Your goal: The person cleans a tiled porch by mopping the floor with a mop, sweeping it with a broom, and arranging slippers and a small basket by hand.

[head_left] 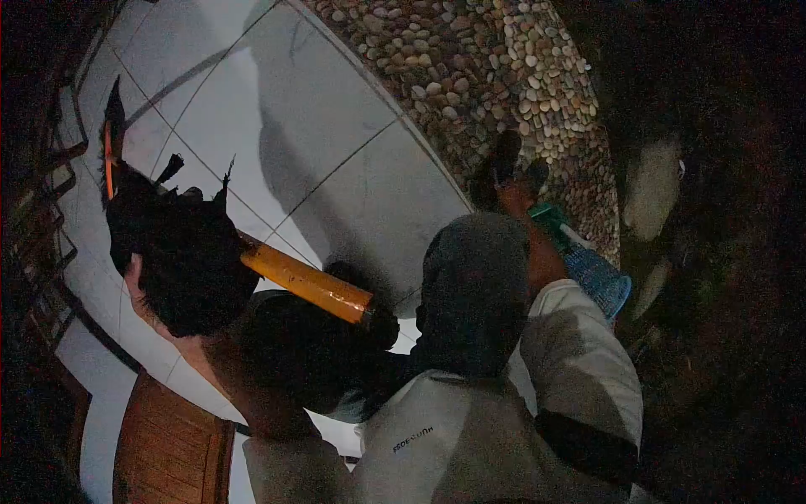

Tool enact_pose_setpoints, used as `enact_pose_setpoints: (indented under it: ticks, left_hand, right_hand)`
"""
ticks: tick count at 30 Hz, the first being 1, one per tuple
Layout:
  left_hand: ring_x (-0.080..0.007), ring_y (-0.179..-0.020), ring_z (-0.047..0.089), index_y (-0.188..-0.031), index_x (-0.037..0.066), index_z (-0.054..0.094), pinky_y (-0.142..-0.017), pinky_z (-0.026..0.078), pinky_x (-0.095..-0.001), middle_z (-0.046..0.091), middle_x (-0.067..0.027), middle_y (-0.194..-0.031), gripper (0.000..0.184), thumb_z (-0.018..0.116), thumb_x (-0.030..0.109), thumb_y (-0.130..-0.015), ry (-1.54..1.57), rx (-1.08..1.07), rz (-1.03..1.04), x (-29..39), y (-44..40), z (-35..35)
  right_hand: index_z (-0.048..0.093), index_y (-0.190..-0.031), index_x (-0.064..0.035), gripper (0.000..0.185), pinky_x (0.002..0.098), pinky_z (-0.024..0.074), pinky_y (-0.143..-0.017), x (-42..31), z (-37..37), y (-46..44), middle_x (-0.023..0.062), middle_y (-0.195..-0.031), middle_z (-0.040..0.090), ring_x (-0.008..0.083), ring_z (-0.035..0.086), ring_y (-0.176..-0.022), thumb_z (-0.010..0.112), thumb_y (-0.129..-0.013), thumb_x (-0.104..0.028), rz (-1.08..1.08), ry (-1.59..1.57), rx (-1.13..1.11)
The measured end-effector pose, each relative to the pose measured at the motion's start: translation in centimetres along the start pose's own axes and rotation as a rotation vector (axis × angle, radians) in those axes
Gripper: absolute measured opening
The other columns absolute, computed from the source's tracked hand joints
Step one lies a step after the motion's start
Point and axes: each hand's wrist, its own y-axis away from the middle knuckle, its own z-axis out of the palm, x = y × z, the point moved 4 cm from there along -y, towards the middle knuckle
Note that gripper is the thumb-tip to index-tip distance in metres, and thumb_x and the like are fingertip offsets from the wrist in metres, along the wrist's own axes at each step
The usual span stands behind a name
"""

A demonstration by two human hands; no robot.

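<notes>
The left hand, mostly hidden, grips a ragged black bundle beside an orange tube; the right hand, near blue mesh, is too dark to tell.

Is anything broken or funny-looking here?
Maybe the black shape at the picture's left, beside the orange tube: dark, ragged points stick up from its edge, making it look torn or frayed. It's too dark to tell whether it's really damaged.
</notes>
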Motion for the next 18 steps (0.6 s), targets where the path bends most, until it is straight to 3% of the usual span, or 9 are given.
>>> enact_pose_setpoints:
  ticks: [4, 6, 9, 11, 13, 16, 18]
  left_hand:
    - [-0.0318, -0.102, 0.051, -0.119, -0.003, 0.04, -0.086, 0.045, -0.0406, 0.046, -0.0213, -0.115, 0.055, 0.052, 0.031, -0.077, -0.068, -0.044, -0.155, 0.8, 0.2, -0.5]
    - [-0.0316, -0.104, 0.049, -0.12, -0.002, 0.039, -0.087, 0.044, -0.041, 0.044, -0.0212, -0.118, 0.057, 0.053, 0.032, -0.076, -0.133, 0.048, -0.193, 0.9, 0.3, -0.9]
    - [-0.0316, -0.103, 0.05, -0.12, -0.002, 0.039, -0.088, 0.043, -0.0417, 0.045, -0.0208, -0.117, 0.056, 0.052, 0.032, -0.076, -0.081, -0.025, -0.063, 0.0, -0.2, -0.5]
    - [-0.0314, -0.103, 0.05, -0.119, -0.002, 0.04, -0.088, 0.043, -0.0422, 0.046, -0.0204, -0.115, 0.056, 0.052, 0.031, -0.076, -0.039, -0.043, -0.081, 0.0, 0.0, 0.0]
    - [-0.0311, -0.102, 0.051, -0.119, -0.002, 0.041, -0.088, 0.043, -0.0427, 0.047, -0.0201, -0.114, 0.055, 0.052, 0.031, -0.076, 0.001, -0.057, -0.095, -0.3, 0.2, 0.5]
    - [-0.0305, -0.1, 0.052, -0.117, -0.002, 0.043, -0.086, 0.045, -0.0418, 0.049, -0.0196, -0.111, 0.053, 0.053, 0.03, -0.076, -0.059, 0.018, 0.094, 0.1, 0.7, 1.5]
    - [-0.0301, -0.099, 0.052, -0.116, -0.002, 0.043, -0.084, 0.046, -0.0416, 0.049, -0.0195, -0.11, 0.053, 0.053, 0.03, -0.075, 0.093, -0.242, 0.09, 0.4, 1.1, 3.0]
  right_hand:
    - [0.047, -0.113, -0.0026, 0.044, 0.0342, 0.0467, -0.058, 2.2, 0.4, -0.5, 0.0132, -0.085, 0.057, 0.021, 0.055, -0.072, 0.051, -0.083, -0.035, 0.03, -0.096, -0.184]
    - [0.047, -0.114, -0.0024, 0.045, 0.0342, 0.0467, -0.058, 2.6, 0.5, -0.8, 0.0136, -0.085, 0.057, 0.0212, 0.056, -0.071, 0.051, -0.083, -0.034, 0.034, -0.127, -0.25]
    - [0.047, -0.115, -0.0021, 0.045, 0.0344, 0.0467, -0.059, 2.4, 0.7, -1.6, 0.0141, -0.085, 0.057, 0.0216, 0.056, -0.071, 0.051, -0.083, -0.034, 0.018, -0.11, -0.297]
    - [0.047, -0.115, -0.002, 0.046, 0.0344, 0.0467, -0.059, 2.0, 0.9, -2.2, 0.0144, -0.086, 0.058, 0.0218, 0.056, -0.07, 0.051, -0.083, -0.034, -0.022, -0.041, -0.28]
    - [0.047, -0.116, -0.0018, 0.046, 0.0345, 0.0468, -0.059, 0.8, 1.3, -2.8, 0.0148, -0.086, 0.058, 0.022, 0.056, -0.07, 0.051, -0.083, -0.034, -0.15, 0.134, -0.157]
    - [0.047, -0.116, -0.0015, 0.047, 0.0346, 0.0468, -0.06, -3.8, 1.8, -4.4, 0.0153, -0.086, 0.058, 0.0224, 0.056, -0.07, 0.051, -0.083, -0.034, -0.507, 0.446, 0.243]
    - [0.047, -0.116, 0.0003, 0.046, 0.0384, 0.0453, -0.068, -10.1, 1.0, -3.9, 0.0186, -0.094, 0.056, 0.0286, 0.055, -0.081, 0.051, -0.083, -0.032, -0.493, 0.511, 0.36]
